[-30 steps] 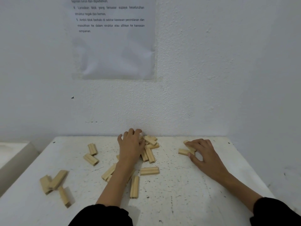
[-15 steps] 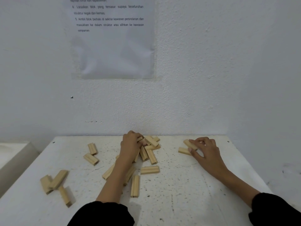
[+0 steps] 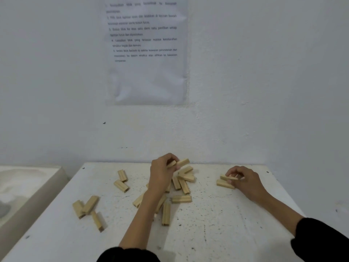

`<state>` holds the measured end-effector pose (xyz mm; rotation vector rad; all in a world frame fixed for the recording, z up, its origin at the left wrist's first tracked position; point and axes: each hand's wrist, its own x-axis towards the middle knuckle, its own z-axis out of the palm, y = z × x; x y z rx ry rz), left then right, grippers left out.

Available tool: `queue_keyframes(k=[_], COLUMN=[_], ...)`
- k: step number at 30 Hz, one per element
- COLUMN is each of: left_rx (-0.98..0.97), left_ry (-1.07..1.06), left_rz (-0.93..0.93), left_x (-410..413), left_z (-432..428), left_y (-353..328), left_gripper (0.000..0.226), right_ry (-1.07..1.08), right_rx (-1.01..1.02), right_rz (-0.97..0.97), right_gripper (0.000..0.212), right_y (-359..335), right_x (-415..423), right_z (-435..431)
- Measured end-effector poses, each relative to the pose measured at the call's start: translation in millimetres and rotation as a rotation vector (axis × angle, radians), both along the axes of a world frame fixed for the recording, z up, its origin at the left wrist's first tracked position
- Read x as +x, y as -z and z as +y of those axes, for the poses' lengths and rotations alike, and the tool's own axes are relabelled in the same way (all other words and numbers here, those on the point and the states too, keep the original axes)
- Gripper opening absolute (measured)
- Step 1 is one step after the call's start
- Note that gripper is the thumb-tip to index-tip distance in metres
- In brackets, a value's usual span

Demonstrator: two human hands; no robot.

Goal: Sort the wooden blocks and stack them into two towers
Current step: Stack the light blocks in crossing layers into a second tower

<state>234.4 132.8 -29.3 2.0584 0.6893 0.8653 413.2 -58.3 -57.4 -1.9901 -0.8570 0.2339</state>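
At desk's far edge, by the wall: left hand (image 3: 162, 171) is curled round a wooden block (image 3: 182, 162), clamped btw thumb & fingers and held just above the central heap (image 3: 184, 181). Poss. a 2nd piece in the same grip, can't tell. Prob. reason: picking from the pile to sort.

Right hand (image 3: 245, 179) sits off to the right, well apart from the heap. Its fingertips pinch the upper block (image 3: 228, 178), which lies on a lower block (image 3: 224, 184), skewed, not squared. Reads as the start of one tower. That spot has no loose pieces close by, so the base has room. No 2nd tower begun.

Other blocks lie flat on the desk (image 3: 217, 229):
- a pair (image 3: 122, 180) left of ctr
- a cluster of three (image 3: 86, 206) nr left edge
- several by the left forearm, incl. one long block (image 3: 166, 214) pointing toward the viewer

Look: pale bare wood, short rectangular bars, approx. one colour, w/ grooves along some faces. Whether sizes differ is too blurred to say, so sorting rule unclear.
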Motion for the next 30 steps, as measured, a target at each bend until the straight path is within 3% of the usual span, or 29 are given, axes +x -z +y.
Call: queue_keyframes(k=[4,9,14,24,30], left_rx=[-0.028,-0.069,-0.074,-0.036,0.027], left_ry=[0.025,0.024,0.009,-0.05,-0.073], left_rz=[0.025,0.065,0.161,0.352,0.42], left_x=[-23,-61,-117,-223,-247], left_z=[-24,-60,-102,-156,-159], left_y=[-17,-28,-22,11,21], left_gripper=[0.016,0.011,0.009,0.007,0.04], right_ry=[0.002,-0.077,-0.154,-0.269,-0.188], right_rx=[-0.058,-0.011,0.014,-0.336,-0.352], right_rz=[0.15,0.371,0.497,0.276,0.0], right_gripper=[0.018,0.021,0.01,0.023,0.027], right_y=[-34,-87,-127,-56,-1], right_x=[-25,-80,-150,-261,-306], right_z=[-1,-12,-41,-87,-88])
